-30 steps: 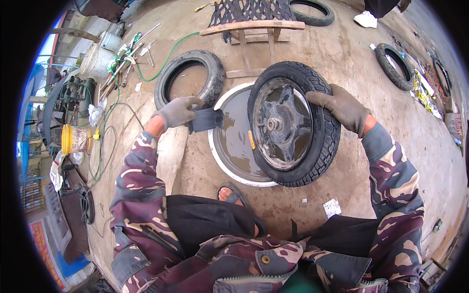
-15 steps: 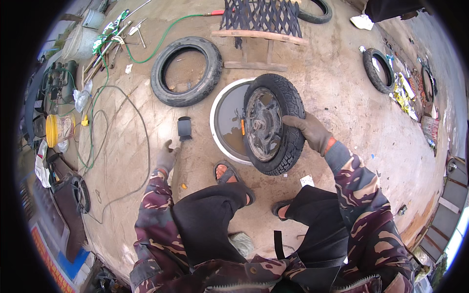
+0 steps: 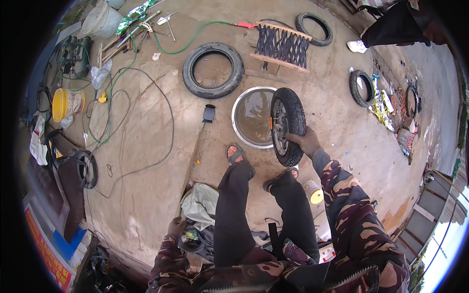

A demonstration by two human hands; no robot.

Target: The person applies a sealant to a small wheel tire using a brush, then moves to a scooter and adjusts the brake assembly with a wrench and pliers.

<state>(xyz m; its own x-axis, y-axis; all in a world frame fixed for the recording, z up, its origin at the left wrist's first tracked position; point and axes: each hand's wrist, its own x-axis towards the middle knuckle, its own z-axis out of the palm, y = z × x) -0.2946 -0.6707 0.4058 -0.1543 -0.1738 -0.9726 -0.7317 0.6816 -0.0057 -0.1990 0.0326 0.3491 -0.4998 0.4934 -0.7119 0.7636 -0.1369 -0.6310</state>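
My gloved right hand (image 3: 308, 142) grips the side of a wheel (image 3: 294, 122) with a knobbly black tyre, its fingers over the rim edge. The wheel stands upright, partly in front of the right side of a round basin (image 3: 234, 119) of murky water. An orange reflector shows on its left face. Low on the left, my gloved left hand (image 3: 176, 227) hangs beside a pale green sack (image 3: 201, 201) and a heap of dark bags. Its fingers are too small and unclear to read. A small black curved piece (image 3: 208, 114) lies on the ground left of the basin.
Beyond the basin lie a loose tyre (image 3: 237, 72) and a low strap-woven stool (image 3: 282, 47). Hoses (image 3: 172, 122) loop on the left near a yellow bucket (image 3: 60, 105) and a compressor (image 3: 74, 56). More tyres (image 3: 360, 88) lie at right. A person (image 3: 395, 27) is at the upper right.
My left hand has moved down and back toward my side, near the sack. The wheel has turned more edge-on, still in my right hand. The view has shifted, showing more ground near me.
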